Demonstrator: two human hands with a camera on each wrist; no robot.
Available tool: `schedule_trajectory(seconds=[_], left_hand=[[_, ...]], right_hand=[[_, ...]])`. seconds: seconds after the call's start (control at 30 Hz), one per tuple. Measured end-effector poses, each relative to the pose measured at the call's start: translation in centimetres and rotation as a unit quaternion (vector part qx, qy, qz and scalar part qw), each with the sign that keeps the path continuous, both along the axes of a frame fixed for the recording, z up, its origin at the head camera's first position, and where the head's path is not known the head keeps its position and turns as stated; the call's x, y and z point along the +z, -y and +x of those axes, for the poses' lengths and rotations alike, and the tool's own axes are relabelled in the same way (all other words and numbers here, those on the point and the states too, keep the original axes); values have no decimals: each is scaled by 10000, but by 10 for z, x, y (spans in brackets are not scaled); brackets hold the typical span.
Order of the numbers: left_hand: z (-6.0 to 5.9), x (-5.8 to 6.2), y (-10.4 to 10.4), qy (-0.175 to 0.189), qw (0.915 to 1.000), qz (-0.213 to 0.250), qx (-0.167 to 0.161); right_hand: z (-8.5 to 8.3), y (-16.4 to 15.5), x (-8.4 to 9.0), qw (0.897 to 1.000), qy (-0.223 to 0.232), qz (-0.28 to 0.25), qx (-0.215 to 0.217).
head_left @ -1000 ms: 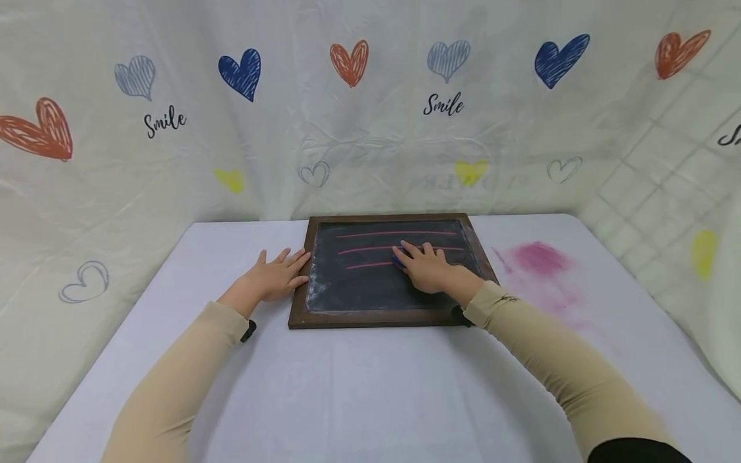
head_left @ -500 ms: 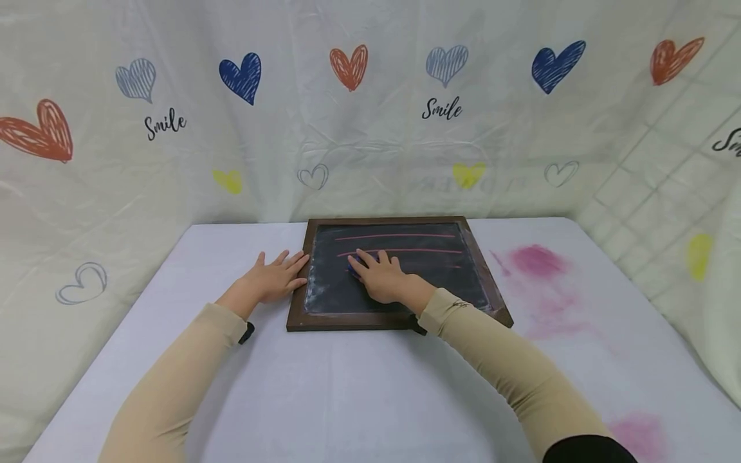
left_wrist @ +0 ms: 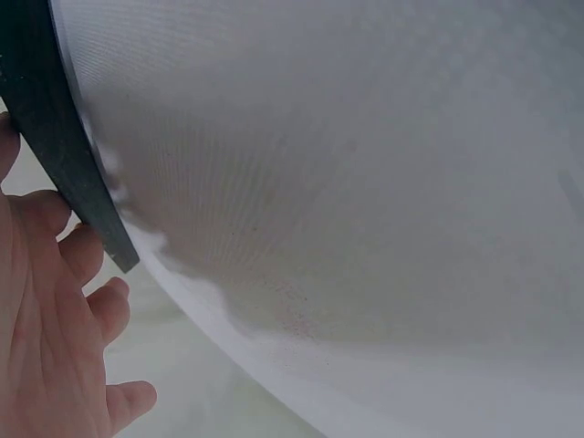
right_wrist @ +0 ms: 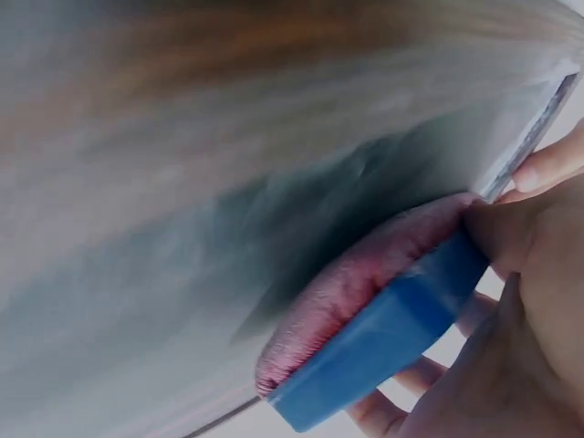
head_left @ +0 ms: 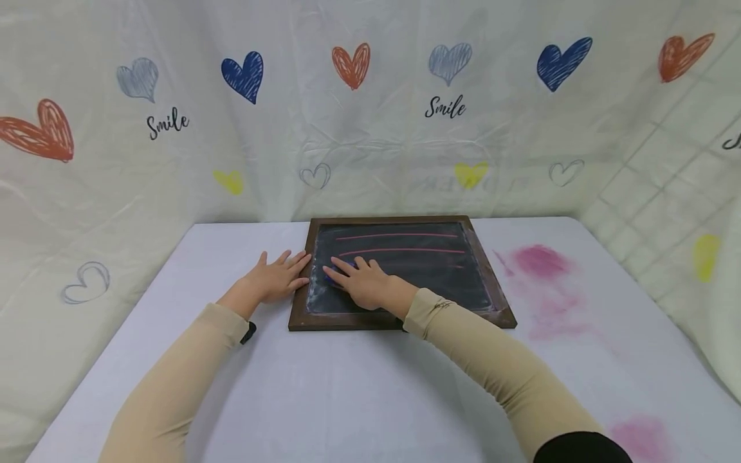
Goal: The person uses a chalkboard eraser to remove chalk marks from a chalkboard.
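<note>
A chalkboard [head_left: 417, 283] in a brown wooden frame [head_left: 399, 321] lies on the white table. Two pink chalk lines [head_left: 399, 235] run across its upper part, and a faint short pink trace [head_left: 455, 266] shows lower right. My right hand [head_left: 366, 284] grips a chalkboard eraser near the board's left side. In the right wrist view, the eraser [right_wrist: 379, 333] has a blue back and a pink-stained soft pad facing the board, with fingers and thumb on either side. My left hand [head_left: 272, 280], fingers spread and fairly straight, touches the frame's left edge.
Pink chalk smudges [head_left: 541, 262] mark the tablecloth right of the board, with another smudge [head_left: 639, 437] at the lower right. A white curtain [head_left: 376, 116] printed with hearts and "Smile" hangs behind the table [head_left: 347, 399].
My right hand has swept the eraser leftward across the board. The third pink line has gone except for a faint trace at its right end. My left hand stays on the frame.
</note>
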State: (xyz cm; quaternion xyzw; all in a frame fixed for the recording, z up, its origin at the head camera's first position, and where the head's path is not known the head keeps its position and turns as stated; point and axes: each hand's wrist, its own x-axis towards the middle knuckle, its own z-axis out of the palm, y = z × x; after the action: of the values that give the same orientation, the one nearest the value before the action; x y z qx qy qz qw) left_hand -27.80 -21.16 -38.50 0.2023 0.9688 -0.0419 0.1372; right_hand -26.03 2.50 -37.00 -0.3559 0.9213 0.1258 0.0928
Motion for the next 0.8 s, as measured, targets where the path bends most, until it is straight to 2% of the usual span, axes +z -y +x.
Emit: schedule_trajectory(seconds=[0.13, 0.37, 0.53, 0.8], left_hand=[[0, 0, 0, 20, 10000, 5, -5], [-1, -1, 1, 6, 10000, -10, 20], [0, 0, 0, 14, 10000, -31, 46], [1, 1, 0, 37, 10000, -48, 26]], right_hand=[[-5, -9, 4, 9999, 81, 105, 22], [-18, -35, 6, 9993, 376, -11, -31], [-26, -65, 7, 9988, 401, -289, 66], [-34, -119, 5, 9942, 282, -1011, 242]])
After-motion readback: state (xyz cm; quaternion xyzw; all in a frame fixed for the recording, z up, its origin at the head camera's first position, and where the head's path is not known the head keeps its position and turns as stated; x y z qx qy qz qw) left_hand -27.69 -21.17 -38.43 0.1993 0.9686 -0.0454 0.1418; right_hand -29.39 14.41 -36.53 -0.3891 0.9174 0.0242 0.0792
